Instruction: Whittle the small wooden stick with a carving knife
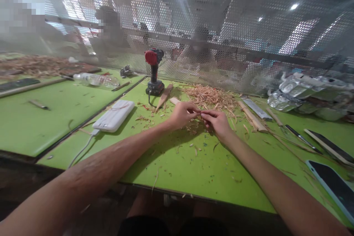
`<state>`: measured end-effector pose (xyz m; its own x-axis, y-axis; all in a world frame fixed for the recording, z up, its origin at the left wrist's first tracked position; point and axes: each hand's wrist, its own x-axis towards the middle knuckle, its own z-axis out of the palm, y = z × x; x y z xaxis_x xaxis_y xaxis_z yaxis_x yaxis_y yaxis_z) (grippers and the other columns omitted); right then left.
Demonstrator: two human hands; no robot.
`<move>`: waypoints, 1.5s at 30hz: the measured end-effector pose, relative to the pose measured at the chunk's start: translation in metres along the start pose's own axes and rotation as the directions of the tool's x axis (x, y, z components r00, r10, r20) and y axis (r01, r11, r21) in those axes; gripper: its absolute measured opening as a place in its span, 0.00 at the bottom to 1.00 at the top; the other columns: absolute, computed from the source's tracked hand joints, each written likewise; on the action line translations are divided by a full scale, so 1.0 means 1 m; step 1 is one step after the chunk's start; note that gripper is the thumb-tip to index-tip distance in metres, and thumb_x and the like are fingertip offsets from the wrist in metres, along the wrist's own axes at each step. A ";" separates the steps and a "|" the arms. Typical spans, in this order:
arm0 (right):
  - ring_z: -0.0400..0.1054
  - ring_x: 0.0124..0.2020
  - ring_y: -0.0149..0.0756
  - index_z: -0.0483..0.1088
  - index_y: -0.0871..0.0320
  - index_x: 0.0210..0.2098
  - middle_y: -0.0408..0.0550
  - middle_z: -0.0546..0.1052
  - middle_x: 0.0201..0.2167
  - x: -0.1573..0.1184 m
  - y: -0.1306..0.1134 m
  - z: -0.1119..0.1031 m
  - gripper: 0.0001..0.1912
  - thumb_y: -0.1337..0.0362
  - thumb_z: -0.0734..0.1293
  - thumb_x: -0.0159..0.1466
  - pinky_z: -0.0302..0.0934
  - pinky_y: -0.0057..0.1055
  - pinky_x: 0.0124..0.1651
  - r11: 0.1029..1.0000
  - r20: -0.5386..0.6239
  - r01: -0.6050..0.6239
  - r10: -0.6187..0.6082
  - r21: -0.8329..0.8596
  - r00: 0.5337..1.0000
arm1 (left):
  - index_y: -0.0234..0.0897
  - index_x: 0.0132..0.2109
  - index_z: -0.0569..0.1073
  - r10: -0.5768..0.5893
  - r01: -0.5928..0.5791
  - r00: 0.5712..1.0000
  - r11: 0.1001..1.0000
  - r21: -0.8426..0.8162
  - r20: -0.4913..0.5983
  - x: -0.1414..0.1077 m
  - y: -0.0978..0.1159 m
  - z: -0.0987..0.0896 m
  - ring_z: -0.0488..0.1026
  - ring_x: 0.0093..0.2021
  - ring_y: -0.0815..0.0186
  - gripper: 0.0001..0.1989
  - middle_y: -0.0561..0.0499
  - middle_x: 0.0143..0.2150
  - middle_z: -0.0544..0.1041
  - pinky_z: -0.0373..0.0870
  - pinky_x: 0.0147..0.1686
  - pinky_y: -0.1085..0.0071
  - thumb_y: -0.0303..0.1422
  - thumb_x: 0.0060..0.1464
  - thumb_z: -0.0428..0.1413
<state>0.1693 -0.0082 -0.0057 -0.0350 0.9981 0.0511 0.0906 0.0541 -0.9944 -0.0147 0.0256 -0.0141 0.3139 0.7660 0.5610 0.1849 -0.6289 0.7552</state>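
Over the green tabletop (171, 158), my left hand (183, 114) and my right hand (217, 122) meet at the fingertips. Both are closed in a pinch, thumb against index finger. Whatever sits between the fingertips is too small to make out. Just behind them lies a heap of wood shavings (212, 97). A pale flat wooden piece (174, 100) shows beyond my left hand. Right of my right hand rests a light wooden strip (252, 116). Small scraps and shavings are scattered on the table beneath my hands.
A red and black cordless drill (153, 70) stands upright at the back, beside a pointed wooden blade (165, 96). A white power bank (114, 115) with a cable lies left. Phones (332, 184), a pen (302, 138) and foil-like packs (309, 94) are right. A perforated screen (221, 33) closes the back.
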 end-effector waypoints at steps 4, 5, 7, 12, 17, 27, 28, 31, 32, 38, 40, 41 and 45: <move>0.59 0.16 0.29 0.82 0.56 0.35 0.40 0.70 0.17 0.000 0.000 0.002 0.15 0.57 0.78 0.49 0.48 0.25 0.16 1.000 -0.021 -0.003 0.002 -0.010 1.000 | 0.34 0.36 0.83 0.005 -0.004 1.000 1.000 0.028 -0.023 0.000 -0.003 -0.001 0.78 0.32 0.67 0.02 0.46 0.34 0.83 0.75 0.30 0.72 0.28 0.56 0.65; 0.59 0.16 0.29 0.82 0.56 0.36 0.40 0.70 0.17 0.000 0.000 0.003 0.15 0.56 0.78 0.50 0.48 0.25 0.16 1.000 -0.018 -0.006 0.006 -0.015 1.000 | 0.34 0.36 0.84 0.002 -0.001 1.000 1.000 0.029 -0.026 0.000 -0.003 -0.002 0.78 0.32 0.67 0.02 0.46 0.34 0.83 0.75 0.31 0.71 0.29 0.56 0.65; 0.58 0.16 0.29 0.82 0.56 0.36 0.40 0.69 0.16 0.000 0.000 0.003 0.15 0.56 0.78 0.52 0.48 0.25 0.16 0.999 -0.009 -0.012 0.012 -0.030 1.000 | 0.34 0.36 0.84 -0.001 0.002 1.000 1.000 0.021 -0.026 -0.001 -0.003 -0.002 0.78 0.32 0.66 0.03 0.46 0.34 0.83 0.76 0.31 0.70 0.29 0.56 0.65; 0.59 0.16 0.29 0.82 0.56 0.38 0.41 0.70 0.17 -0.003 0.000 0.003 0.15 0.55 0.77 0.54 0.49 0.25 0.16 0.998 -0.003 0.006 -0.006 -0.062 1.000 | 0.35 0.34 0.84 -0.022 0.022 0.999 1.000 -0.013 -0.024 -0.001 -0.004 -0.002 0.79 0.32 0.65 0.03 0.44 0.34 0.84 0.77 0.30 0.69 0.30 0.55 0.67; 0.59 0.17 0.29 0.82 0.54 0.43 0.40 0.70 0.19 -0.007 -0.005 0.000 0.15 0.55 0.74 0.59 0.53 0.27 0.17 0.986 -0.009 0.115 -0.117 -0.124 0.993 | 0.33 0.38 0.83 -0.236 0.231 0.971 0.964 -0.133 -0.029 -0.001 -0.010 -0.001 0.78 0.27 0.66 0.07 0.46 0.30 0.83 0.76 0.24 0.72 0.34 0.55 0.67; 0.75 0.37 0.42 0.83 0.54 0.37 0.50 0.83 0.36 -0.005 0.002 0.007 0.11 0.53 0.75 0.61 0.70 0.40 0.43 0.891 0.096 0.365 -0.352 -0.268 0.931 | 0.33 0.37 0.80 -0.311 0.301 0.950 0.937 -0.174 -0.029 0.000 -0.014 0.002 0.78 0.27 0.67 0.04 0.47 0.30 0.82 0.74 0.22 0.75 0.30 0.58 0.64; 0.75 0.37 0.42 0.83 0.54 0.36 0.50 0.83 0.35 -0.004 0.003 0.006 0.10 0.54 0.74 0.62 0.70 0.40 0.43 0.888 0.082 0.368 -0.360 -0.276 0.929 | 0.33 0.39 0.80 -0.287 0.279 0.958 0.948 -0.151 -0.029 -0.001 -0.013 0.002 0.79 0.27 0.67 0.05 0.46 0.32 0.82 0.73 0.22 0.76 0.31 0.60 0.62; 0.74 0.36 0.41 0.83 0.54 0.36 0.50 0.83 0.35 -0.002 0.004 0.003 0.09 0.55 0.74 0.62 0.69 0.40 0.43 0.871 0.067 0.391 -0.390 -0.297 0.918 | 0.34 0.43 0.79 -0.114 0.115 0.991 0.993 0.005 -0.076 -0.003 -0.007 0.000 0.79 0.31 0.68 0.06 0.44 0.41 0.82 0.74 0.25 0.76 0.29 0.61 0.59; 0.74 0.36 0.41 0.83 0.53 0.35 0.50 0.83 0.35 -0.001 0.004 0.002 0.09 0.55 0.74 0.62 0.69 0.40 0.43 0.866 0.065 0.398 -0.398 -0.304 0.915 | 0.34 0.44 0.79 -0.033 0.039 0.995 0.997 0.065 -0.089 -0.004 -0.004 -0.001 0.78 0.33 0.69 0.07 0.43 0.43 0.81 0.75 0.26 0.76 0.28 0.60 0.59; 0.72 0.33 0.40 0.83 0.53 0.34 0.50 0.82 0.33 -0.001 0.003 0.000 0.09 0.55 0.74 0.62 0.68 0.41 0.40 0.845 0.033 0.405 -0.421 -0.348 0.906 | 0.34 0.44 0.79 0.211 -0.197 0.976 0.963 0.183 -0.061 -0.006 0.004 -0.002 0.76 0.35 0.70 0.07 0.44 0.45 0.78 0.76 0.29 0.75 0.26 0.60 0.58; 0.72 0.32 0.40 0.83 0.53 0.33 0.50 0.82 0.33 -0.002 0.003 0.000 0.08 0.57 0.74 0.62 0.69 0.40 0.40 0.835 0.035 0.418 -0.435 -0.357 0.900 | 0.33 0.42 0.80 0.224 -0.215 0.974 0.960 0.180 -0.034 -0.006 0.002 -0.002 0.76 0.34 0.70 0.05 0.44 0.43 0.78 0.76 0.30 0.75 0.27 0.60 0.59; 0.73 0.32 0.40 0.84 0.53 0.33 0.50 0.82 0.33 -0.002 0.003 0.000 0.06 0.58 0.74 0.62 0.69 0.40 0.40 0.830 0.036 0.426 -0.444 -0.359 0.896 | 0.33 0.41 0.80 0.229 -0.222 0.973 0.958 0.179 -0.022 -0.006 0.000 -0.002 0.76 0.33 0.70 0.05 0.44 0.43 0.78 0.76 0.30 0.75 0.27 0.61 0.59; 0.75 0.34 0.41 0.84 0.52 0.35 0.50 0.83 0.35 -0.001 0.006 -0.001 0.05 0.62 0.73 0.62 0.72 0.42 0.42 0.818 0.047 0.453 -0.468 -0.354 0.882 | 0.32 0.41 0.80 0.262 -0.258 0.965 0.947 0.192 0.003 -0.005 -0.006 -0.001 0.77 0.32 0.70 0.05 0.45 0.40 0.79 0.77 0.31 0.73 0.29 0.62 0.60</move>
<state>0.1708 -0.0085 -0.0118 -0.1197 0.8538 0.5067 0.4102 0.5073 -0.7579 -0.0185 0.0262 -0.0211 0.3546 0.5737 0.7384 0.2732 -0.8188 0.5050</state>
